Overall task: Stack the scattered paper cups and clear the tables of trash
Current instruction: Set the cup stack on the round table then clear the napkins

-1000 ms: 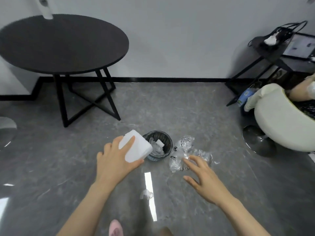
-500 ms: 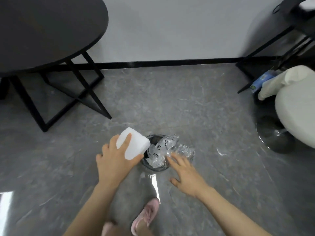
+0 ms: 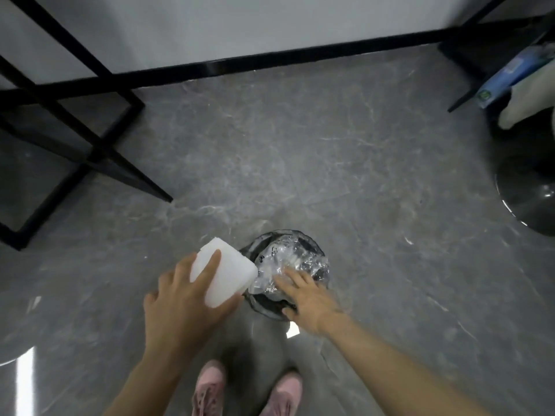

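Crumpled clear plastic wrap (image 3: 288,262) sits on the mouth of the small dark waste bin (image 3: 264,307), bulging above the rim and not yet down inside. The bin stands on the grey floor (image 3: 330,160), just ahead of the person's pink shoes (image 3: 210,385).

Right hand (image 3: 309,298): over the near-right rim of the bin, fingers extended and spread, tips resting on the plastic. It presses rather than grips; nothing is held.

Left hand (image 3: 183,298): just left of the bin, fingers curled round a stack of white paper cups (image 3: 222,271) held tilted, one end of the stack nearly over the bin's left rim and close to the plastic.

Step in hand, as judged: packing the trash into the bin. To do it well:
- push straight down through the middle of the wad, so the bin does not tip or slide on the smooth floor;
- compress slowly; crumpled film tends to spring back, so hold a moment before lifting away;
- keep the cup stack clear of the opening, level enough that nothing slips out.

Farther from the bin: black table legs (image 3: 90,151) up-left, a black skirting strip (image 3: 270,61) behind, a round chair base (image 3: 528,190) to the right.
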